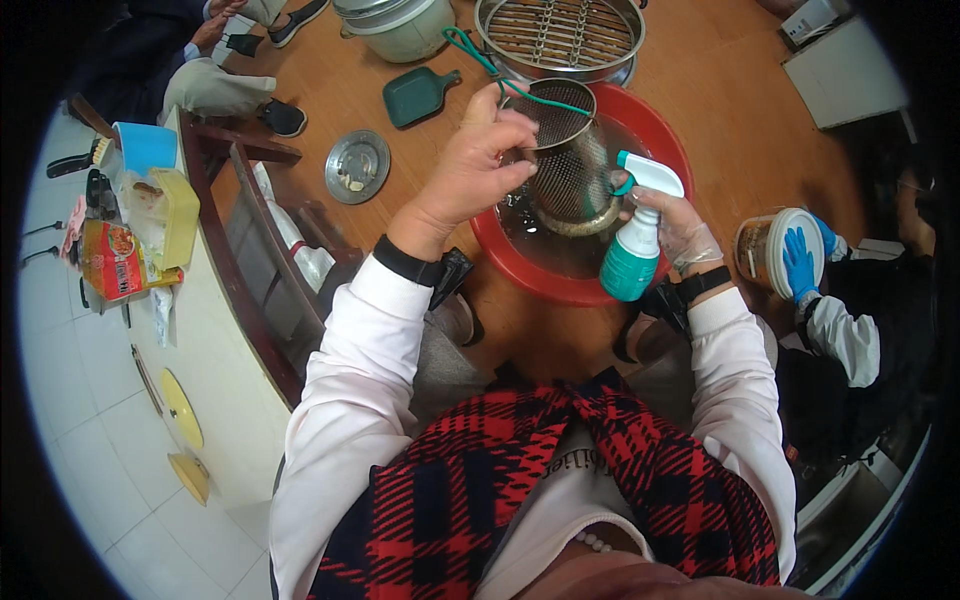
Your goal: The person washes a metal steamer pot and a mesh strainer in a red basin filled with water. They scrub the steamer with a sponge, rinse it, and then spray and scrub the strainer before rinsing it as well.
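Observation:
My left hand [487,154] pinches the rim of a cylindrical metal mesh strainer [574,176], with a green-coated wire handle [544,100] rising by the fingers. The strainer is tilted inside a red plastic basin [679,142] of murky water; whether its base touches the bottom is hidden. In my right hand [675,221], covered by a clear plastic glove, is a white and teal spray bottle [630,259]. A finger is at its teal trigger, and the nozzle points toward the strainer.
Beyond the basin stand a round steamer rack [561,34] and a lidded pot [401,30]. On the wooden floor lie a green square pan [420,96] and a metal plate [358,166] with scraps. At right, a person's blue-gloved hand [799,262] touches a bucket [757,247]. A cluttered table [232,390] stands left.

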{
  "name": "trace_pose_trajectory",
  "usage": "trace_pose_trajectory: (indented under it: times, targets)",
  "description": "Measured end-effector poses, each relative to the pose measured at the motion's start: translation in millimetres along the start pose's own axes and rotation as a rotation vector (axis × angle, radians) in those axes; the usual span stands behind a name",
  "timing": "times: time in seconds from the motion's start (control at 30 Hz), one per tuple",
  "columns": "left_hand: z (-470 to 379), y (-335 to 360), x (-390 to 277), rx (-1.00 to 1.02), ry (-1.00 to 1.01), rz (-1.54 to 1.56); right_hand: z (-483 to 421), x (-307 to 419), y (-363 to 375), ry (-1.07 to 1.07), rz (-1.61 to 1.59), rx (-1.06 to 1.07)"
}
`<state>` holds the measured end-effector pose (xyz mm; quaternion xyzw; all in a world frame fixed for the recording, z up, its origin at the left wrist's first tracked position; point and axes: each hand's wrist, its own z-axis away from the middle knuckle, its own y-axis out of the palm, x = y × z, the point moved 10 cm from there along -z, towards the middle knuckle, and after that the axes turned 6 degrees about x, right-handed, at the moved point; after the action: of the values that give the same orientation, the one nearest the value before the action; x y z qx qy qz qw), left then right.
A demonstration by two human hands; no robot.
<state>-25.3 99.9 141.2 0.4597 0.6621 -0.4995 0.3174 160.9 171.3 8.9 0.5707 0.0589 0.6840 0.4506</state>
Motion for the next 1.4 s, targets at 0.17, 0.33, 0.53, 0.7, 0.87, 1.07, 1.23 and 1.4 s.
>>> trace_pose_trajectory:
  times: [0.17, 0.33, 0.53, 0.7, 0.87, 1.07, 1.23, 1.4]
  targets:
    - [-1.3, -4.3, 7.1, -0.177, 0.035, -0.221, -2.4, 13.1, 5.2, -0.118, 0.102, -0.090]
    - [2.4, -6.9, 33.5, -0.337, -0.132, -0.229, -2.0, 19.5, 15.1, -0.234, 0.188, -0.154]
    - [9.9, 10.5, 71.1, -0.376, -0.503, 0.573, -3.1, 16.6, 16.2, -0.344, 0.459, -0.216]
    - [25.2, 20.8, 80.7, -0.351, -0.699, 0.756, 3.4, 19.1, 24.0, -0.525, 0.859, -0.287]
    - [26.4, 11.1, 102.5, -0.464, -0.595, 0.836, 6.3, 15.2, 36.0, -0.559, 0.915, -0.206]
    - [24.0, -31.9, 90.6, -0.473, -0.347, 0.260, 4.9, -9.1, 20.5, -0.186, 0.311, -0.089]
    - [19.6, -38.9, 69.0, -0.404, -0.216, 0.019, 11.9, -13.8, 19.2, -0.088, 0.250, -0.054]
    - [12.7, -31.4, 59.6, -0.304, -0.156, -0.097, 11.0, -10.2, 8.8, -0.108, 0.195, -0.119]
